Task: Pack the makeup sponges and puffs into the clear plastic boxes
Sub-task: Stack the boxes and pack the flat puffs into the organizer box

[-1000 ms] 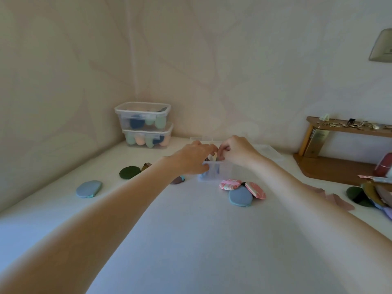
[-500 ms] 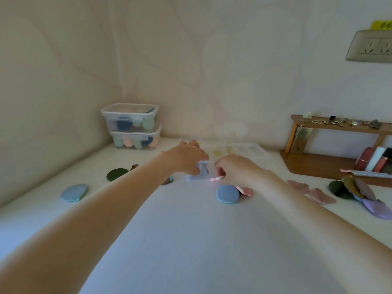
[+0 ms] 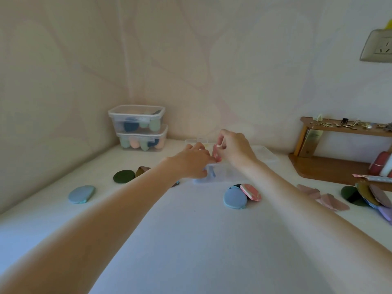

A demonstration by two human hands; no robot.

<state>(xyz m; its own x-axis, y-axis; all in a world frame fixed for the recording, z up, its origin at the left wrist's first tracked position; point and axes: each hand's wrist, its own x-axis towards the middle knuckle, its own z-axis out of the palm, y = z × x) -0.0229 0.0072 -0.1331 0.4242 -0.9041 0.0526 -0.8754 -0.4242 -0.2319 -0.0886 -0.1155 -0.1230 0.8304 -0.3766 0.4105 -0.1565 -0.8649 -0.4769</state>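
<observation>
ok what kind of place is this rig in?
Probably a room at home, at a white table pushed into a wallpapered corner. A wall socket, a small wooden shelf of trinkets and stacked plastic boxes of makeup sponges point to a domestic setup, not a lab.

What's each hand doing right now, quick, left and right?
Left hand: grips the near rim of the open clear plastic box.
Right hand: pinches a pink marbled makeup puff upright above that box.

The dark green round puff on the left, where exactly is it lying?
The dark green round puff lies flat on the white table, left of the left hand and in front of the stacked clear boxes.
</observation>
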